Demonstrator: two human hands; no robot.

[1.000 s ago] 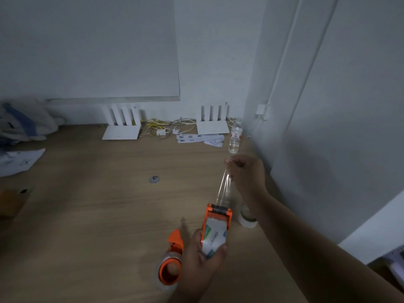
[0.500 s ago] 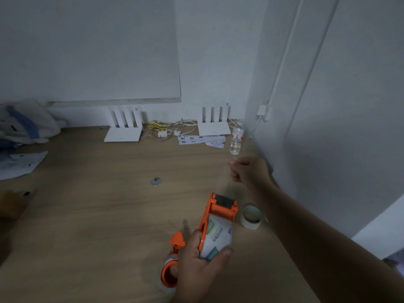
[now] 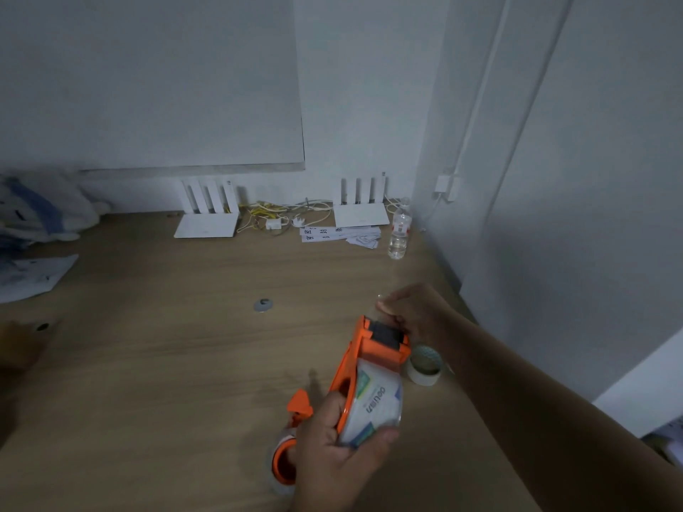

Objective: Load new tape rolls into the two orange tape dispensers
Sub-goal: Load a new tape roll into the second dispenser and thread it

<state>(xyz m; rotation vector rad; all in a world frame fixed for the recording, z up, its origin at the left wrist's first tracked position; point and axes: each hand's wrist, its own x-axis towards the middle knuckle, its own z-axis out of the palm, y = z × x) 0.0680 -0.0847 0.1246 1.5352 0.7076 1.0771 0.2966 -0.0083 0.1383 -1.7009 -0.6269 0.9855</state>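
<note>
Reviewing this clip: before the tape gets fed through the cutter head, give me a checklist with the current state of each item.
1. Left hand grips held dispenser: ok.
2. New roll seated in it: ok.
3. Right hand at cutter head: ok.
4. Tape end pinched in right fingers: cannot tell.
5. Second dispenser on desk, within reach: ok.
6. Spent core clear of hands: ok.

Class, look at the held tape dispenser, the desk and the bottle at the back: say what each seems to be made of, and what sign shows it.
Tape dispenser: probably moulded plastic, going by its even orange colour and smooth matt surface.
Desk: wood or a wood-look laminate; pale brown grain lines, low sheen.
Bottle: likely clear plastic, since the wall shows through it.
</note>
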